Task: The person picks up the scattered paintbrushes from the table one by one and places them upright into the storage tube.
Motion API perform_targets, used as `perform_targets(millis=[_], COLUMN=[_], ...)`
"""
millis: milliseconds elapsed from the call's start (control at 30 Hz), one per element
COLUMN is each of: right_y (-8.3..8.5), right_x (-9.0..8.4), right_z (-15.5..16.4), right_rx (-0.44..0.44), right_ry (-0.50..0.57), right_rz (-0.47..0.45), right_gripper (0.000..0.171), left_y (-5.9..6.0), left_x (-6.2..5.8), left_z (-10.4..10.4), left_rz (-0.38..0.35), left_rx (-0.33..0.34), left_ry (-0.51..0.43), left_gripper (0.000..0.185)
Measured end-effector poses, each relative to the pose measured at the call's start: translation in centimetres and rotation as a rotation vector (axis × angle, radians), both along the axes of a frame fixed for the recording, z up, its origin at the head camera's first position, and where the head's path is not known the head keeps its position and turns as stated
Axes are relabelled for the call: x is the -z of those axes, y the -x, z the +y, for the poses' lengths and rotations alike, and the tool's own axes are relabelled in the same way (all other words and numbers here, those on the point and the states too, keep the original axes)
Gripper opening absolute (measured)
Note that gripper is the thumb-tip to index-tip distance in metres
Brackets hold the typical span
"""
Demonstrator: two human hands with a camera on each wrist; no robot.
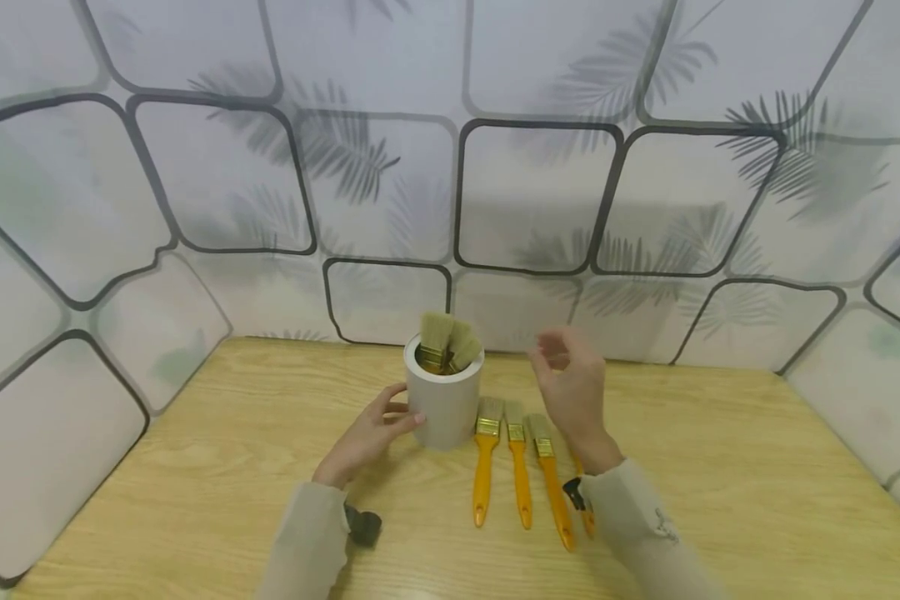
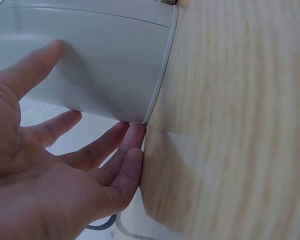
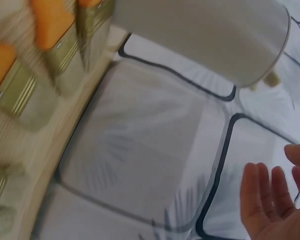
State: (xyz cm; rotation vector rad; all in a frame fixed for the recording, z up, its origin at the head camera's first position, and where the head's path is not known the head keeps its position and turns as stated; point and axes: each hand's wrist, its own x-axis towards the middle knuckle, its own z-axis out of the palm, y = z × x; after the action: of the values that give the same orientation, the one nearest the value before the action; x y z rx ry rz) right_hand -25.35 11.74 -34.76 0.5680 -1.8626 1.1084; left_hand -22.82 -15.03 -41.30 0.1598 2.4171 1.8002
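Brushes (image 1: 521, 462) lay beside the cup (image 1: 445, 400) on the table (image 1: 195, 467). The left hand (image 1: 371, 433) touched the cup's side with relaxed fingers; the right hand (image 1: 570, 387) hovered empty, loosely spread. Bracing the cup firmly would likely prevent tipping.

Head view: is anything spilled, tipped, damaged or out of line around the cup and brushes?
Nothing stands out. The white cup stands upright with brushes inside it, bristles up, and the yellow-handled brushes lie side by side on the table beside it.

left hand (image 2: 45, 170) touching white cup (image 2: 100, 60), wooden table (image 2: 235, 125)
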Motion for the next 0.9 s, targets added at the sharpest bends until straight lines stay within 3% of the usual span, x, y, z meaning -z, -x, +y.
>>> perform_targets(millis=[233, 900], right_y=[-0.3, -1.6], right_x=[0.0, 0.1], right_z=[2.6, 6.0], right_rx=[0.055, 0.142], right_ry=[-0.008, -0.112], right_rz=[-0.165, -0.455], right_gripper=[0.018, 0.019], left_y=[0.1, 0.1], left_x=[-0.2, -0.2], left_z=[-0.1, 0.0], left_rz=[0.001, -0.008], left_rx=[0.001, 0.006], left_ry=[0.003, -0.007], left_gripper=[0.067, 0.067])
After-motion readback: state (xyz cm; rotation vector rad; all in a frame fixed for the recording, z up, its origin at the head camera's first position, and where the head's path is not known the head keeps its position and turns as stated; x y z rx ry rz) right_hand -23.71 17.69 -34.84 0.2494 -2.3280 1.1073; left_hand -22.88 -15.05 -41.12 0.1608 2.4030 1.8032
